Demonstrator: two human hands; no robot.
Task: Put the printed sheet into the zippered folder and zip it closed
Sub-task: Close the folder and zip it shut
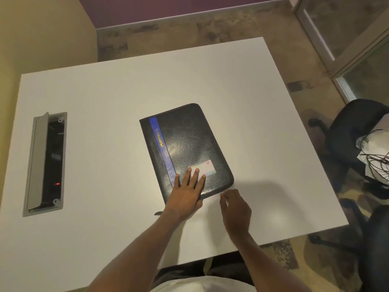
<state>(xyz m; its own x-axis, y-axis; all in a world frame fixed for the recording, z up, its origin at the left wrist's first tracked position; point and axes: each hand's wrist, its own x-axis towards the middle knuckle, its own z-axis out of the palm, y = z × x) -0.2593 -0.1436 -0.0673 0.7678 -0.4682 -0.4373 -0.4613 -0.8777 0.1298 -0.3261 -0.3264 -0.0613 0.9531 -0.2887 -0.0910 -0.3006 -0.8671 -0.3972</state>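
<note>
On white desk [105, 102], pressing closed zippered folder [189, 140] with flat left hand [187, 190]; right hand [235, 207] at its corner, grip unclear. Sheet unseen, likely inside; zipping seemingly unfinished.

1. A white table [105, 239] is seen filling most of the view.
2. A grey cable box [45, 164] is set into the table at the left, its flap [36, 163] tilted open (a small red light [56, 183] glows inside).
3. A black office chair [349, 131] is placed at the right, just beside the table.
4. A white bundle [376, 140] and dark wires [379, 165] are piled on its seat.
5. A mottled floor [210, 32] and a purple wall [168, 9] are seen at the far side.
</note>
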